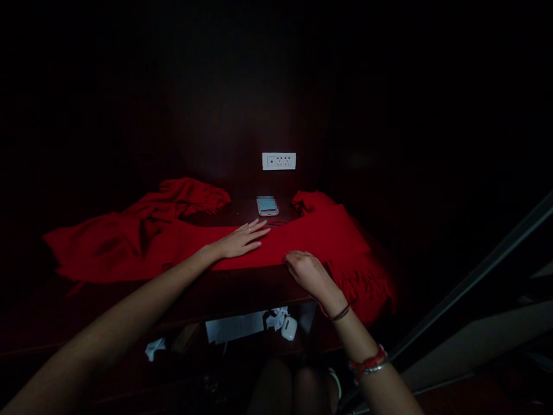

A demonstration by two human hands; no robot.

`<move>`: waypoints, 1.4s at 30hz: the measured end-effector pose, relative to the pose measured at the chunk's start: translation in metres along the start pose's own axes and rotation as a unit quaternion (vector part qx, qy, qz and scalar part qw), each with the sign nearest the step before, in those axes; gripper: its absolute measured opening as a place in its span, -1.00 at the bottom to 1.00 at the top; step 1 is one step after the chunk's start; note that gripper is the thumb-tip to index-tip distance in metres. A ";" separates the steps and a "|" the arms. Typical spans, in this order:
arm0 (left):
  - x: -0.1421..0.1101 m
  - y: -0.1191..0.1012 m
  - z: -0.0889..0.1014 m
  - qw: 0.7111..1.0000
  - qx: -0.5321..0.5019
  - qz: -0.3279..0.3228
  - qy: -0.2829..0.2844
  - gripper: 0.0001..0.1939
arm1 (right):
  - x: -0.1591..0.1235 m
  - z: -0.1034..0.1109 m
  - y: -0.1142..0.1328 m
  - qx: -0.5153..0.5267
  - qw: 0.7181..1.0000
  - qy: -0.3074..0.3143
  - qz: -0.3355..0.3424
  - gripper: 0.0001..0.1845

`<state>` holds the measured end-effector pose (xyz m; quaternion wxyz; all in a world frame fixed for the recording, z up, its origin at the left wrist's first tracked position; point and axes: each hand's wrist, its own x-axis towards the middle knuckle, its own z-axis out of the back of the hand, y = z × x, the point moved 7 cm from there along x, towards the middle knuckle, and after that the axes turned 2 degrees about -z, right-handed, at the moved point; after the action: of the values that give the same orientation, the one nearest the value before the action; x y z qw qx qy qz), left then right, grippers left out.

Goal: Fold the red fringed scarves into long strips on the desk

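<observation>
A red fringed scarf (142, 239) lies spread across a dark wooden table (242, 291). My left hand (239, 239) rests flat on the scarf near its middle, fingers stretched out, a ring on one finger. My right hand (305, 270) is at the scarf's near edge, fingers curled over the cloth at the table's front edge. Red bands circle my right wrist. The scarf's fringed right end (367, 288) hangs off the table.
A phone (267, 206) lies on the table behind the scarf, below a white wall socket (279, 161). On a lower shelf sit a white earbud case (288, 328), crumpled paper (276, 318) and a sheet (233, 327). The surroundings are very dark.
</observation>
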<state>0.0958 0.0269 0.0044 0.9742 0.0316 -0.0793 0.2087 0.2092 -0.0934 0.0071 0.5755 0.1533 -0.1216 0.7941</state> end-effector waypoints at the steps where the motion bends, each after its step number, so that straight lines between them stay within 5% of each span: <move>1: -0.008 -0.003 -0.004 0.999 -0.014 -0.005 0.029 -0.51 | 0.001 0.000 0.001 -0.001 1.000 -0.006 0.006 -0.82; 5: -0.024 -0.001 -0.020 0.993 -0.049 0.016 0.109 -0.53 | 0.008 0.002 0.016 -0.017 0.998 -0.031 0.057 -0.77; 9: -0.017 0.002 -0.025 0.991 -0.057 0.017 0.117 -0.50 | 0.022 -0.003 0.047 -0.041 0.989 -0.001 0.140 -0.77; 14: -0.015 0.003 -0.025 0.992 -0.065 0.007 0.107 -0.50 | 0.031 -0.014 0.059 -0.044 0.988 0.041 0.145 -0.74; 23: -0.006 0.060 -0.021 0.984 -0.040 0.124 0.125 -0.48 | 0.022 -0.017 0.049 0.054 0.989 0.031 0.132 -0.61; 27: 0.012 0.026 -0.008 0.996 -0.055 0.049 0.045 -0.53 | 0.024 -0.015 0.049 0.073 0.990 0.025 0.116 -0.61; 31: 0.024 -0.002 -0.019 0.994 -0.076 -0.021 0.072 -0.55 | 0.024 -0.015 0.047 0.084 0.991 0.024 0.103 -0.63; 35: 0.019 0.031 -0.029 0.993 -0.044 0.070 0.089 -0.53 | 0.023 -0.016 0.048 0.089 0.990 0.023 0.107 -0.62; 42: -0.035 0.078 -0.008 0.975 -0.006 0.220 0.002 -0.45 | 0.025 -0.016 0.045 0.095 0.991 0.020 0.088 -0.63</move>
<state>0.0334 0.0850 -0.0069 0.9048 0.0067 -0.0835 0.4176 0.1578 -0.0799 0.0014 0.4883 0.1797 -0.0471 0.8527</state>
